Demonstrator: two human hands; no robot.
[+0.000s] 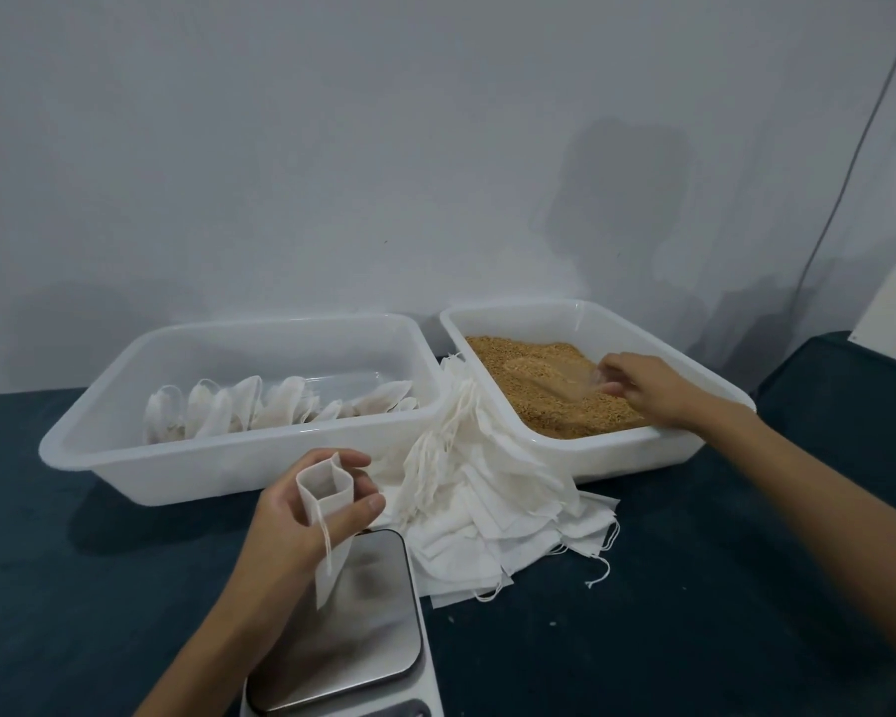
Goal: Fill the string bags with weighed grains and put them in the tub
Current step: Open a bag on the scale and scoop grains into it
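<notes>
Left hand (301, 514) holds open string bag (326, 509) above scale (353, 618); right hand (642, 388) grips clear scoop (585, 380) in grain tub (497, 401) at tabletop's (694, 587) far edge.

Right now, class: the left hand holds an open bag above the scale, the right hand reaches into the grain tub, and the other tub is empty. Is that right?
Not quite. The other tub is not empty: the head view shows filled bags lined up inside. The rest stands: left hand holds the open bag above the scale; right hand reaches into the grain tub.
</notes>
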